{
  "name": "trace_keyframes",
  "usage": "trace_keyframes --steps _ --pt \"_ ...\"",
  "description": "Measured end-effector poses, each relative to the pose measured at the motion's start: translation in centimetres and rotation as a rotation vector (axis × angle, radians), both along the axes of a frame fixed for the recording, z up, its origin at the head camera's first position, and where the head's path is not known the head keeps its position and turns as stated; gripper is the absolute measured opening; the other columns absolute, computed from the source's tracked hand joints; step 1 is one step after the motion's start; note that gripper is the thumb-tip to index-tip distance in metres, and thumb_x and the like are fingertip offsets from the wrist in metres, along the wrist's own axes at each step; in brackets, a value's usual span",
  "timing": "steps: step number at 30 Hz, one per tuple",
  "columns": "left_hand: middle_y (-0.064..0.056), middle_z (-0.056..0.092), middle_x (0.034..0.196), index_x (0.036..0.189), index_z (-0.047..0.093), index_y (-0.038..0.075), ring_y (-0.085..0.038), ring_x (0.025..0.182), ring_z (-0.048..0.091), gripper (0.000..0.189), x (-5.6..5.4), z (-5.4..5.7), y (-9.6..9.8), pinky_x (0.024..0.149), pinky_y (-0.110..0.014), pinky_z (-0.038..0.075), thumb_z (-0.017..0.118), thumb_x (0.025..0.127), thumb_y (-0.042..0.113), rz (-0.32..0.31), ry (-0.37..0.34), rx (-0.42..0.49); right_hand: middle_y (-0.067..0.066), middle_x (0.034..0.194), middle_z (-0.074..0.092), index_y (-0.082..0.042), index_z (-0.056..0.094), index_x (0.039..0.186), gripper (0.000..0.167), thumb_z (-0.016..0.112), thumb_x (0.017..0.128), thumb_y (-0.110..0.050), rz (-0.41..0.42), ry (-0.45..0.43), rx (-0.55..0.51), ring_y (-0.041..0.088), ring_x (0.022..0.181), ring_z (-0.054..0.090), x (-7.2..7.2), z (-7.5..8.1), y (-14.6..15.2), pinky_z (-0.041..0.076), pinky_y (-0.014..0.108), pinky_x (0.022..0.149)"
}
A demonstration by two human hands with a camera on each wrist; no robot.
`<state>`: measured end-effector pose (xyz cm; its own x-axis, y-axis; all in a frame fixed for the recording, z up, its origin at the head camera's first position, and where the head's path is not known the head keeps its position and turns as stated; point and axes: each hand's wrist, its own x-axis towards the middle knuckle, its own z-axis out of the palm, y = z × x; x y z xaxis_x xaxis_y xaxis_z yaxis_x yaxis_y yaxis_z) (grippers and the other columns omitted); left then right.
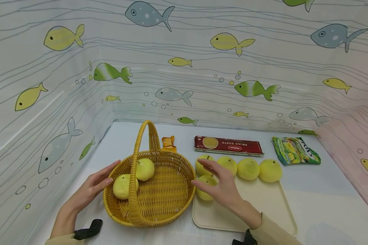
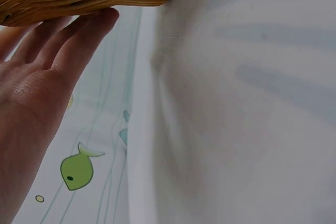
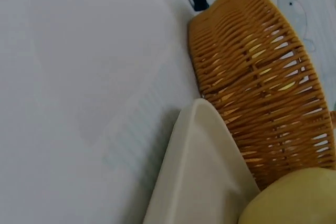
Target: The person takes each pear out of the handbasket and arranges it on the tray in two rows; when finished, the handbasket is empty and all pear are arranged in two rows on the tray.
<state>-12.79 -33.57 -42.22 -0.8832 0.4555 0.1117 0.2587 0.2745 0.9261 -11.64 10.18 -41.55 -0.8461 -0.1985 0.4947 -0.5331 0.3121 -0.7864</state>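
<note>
A yellow wicker basket (image 1: 162, 200) with a tall arched handle stands on the table. Two round yellow-green fruits lie in its left part, one fruit (image 1: 145, 169) behind the other (image 1: 121, 186). My left hand (image 1: 90, 187) is at the basket's left side; in the left wrist view its extended fingers (image 2: 79, 51) touch the woven wall from outside. On the other side, my right hand (image 1: 225, 187) hovers over the cream tray (image 1: 257, 204), thumb and fingers spread and holding nothing. Its thumb tip is close to the basket's right rim; whether it touches, I cannot tell.
Several matching fruits (image 1: 248, 169) sit along the tray's back and left edges. Behind the tray lie a dark red biscuit pack (image 1: 228, 145) and a green snack bag (image 1: 295, 150). A small orange packet (image 1: 168, 144) is behind the basket. Fish-patterned walls (image 1: 184, 75) enclose the table.
</note>
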Motion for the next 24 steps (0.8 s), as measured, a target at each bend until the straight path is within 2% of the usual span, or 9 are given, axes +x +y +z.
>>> trace_keyframes --steps 5,9,14,20,24 --pt "0.007 0.032 0.162 0.158 0.028 0.006 0.013 0.14 0.03 0.054 0.0 0.0 0.0 0.103 -0.007 0.033 0.041 0.105 0.006 0.004 0.001 -0.004 0.002 0.13 0.067 -0.01 0.063 0.131 0.062 0.087 0.077 -0.028 0.01 -0.035 0.086 0.023 0.119 0.065 -0.5 1.0 -1.8 0.052 0.031 0.099" --pt "0.007 0.032 0.162 0.158 0.027 0.004 0.013 0.14 0.03 0.054 0.0 0.0 0.0 0.103 -0.007 0.033 0.041 0.105 0.005 -0.006 -0.002 0.004 0.007 0.132 0.066 -0.007 0.062 0.132 0.066 0.087 0.077 -0.03 0.035 -0.069 0.116 0.022 0.121 0.064 -0.8 1.6 -3.0 0.052 0.032 0.1" --pt "0.003 0.031 0.163 0.158 0.027 0.004 0.012 0.14 0.029 0.054 0.0 -0.1 0.0 0.103 -0.007 0.033 0.041 0.105 0.005 -0.008 0.002 0.004 0.011 0.133 0.065 -0.006 0.06 0.134 0.068 0.087 0.077 -0.03 0.095 -0.106 0.115 0.023 0.124 0.062 -1.1 2.1 -4.3 0.051 0.034 0.102" --pt "-0.008 0.028 0.164 0.157 0.028 0.005 0.012 0.141 0.03 0.054 -0.1 -0.2 0.0 0.104 -0.008 0.033 0.042 0.105 0.005 0.006 0.007 -0.006 0.006 0.135 0.064 -0.009 0.059 0.137 0.071 0.087 0.077 -0.035 0.108 -0.145 0.175 0.017 0.126 0.059 -1.2 2.6 -5.7 0.048 0.034 0.105" --pt "-0.011 0.028 0.164 0.157 0.029 0.005 0.012 0.141 0.03 0.054 -0.1 -0.2 -0.1 0.104 -0.008 0.033 0.042 0.105 0.005 0.011 0.009 -0.012 0.003 0.136 0.063 -0.012 0.059 0.137 0.07 0.086 0.078 -0.038 0.114 -0.152 0.219 0.016 0.125 0.059 -1.5 2.9 -6.7 0.049 0.034 0.105"
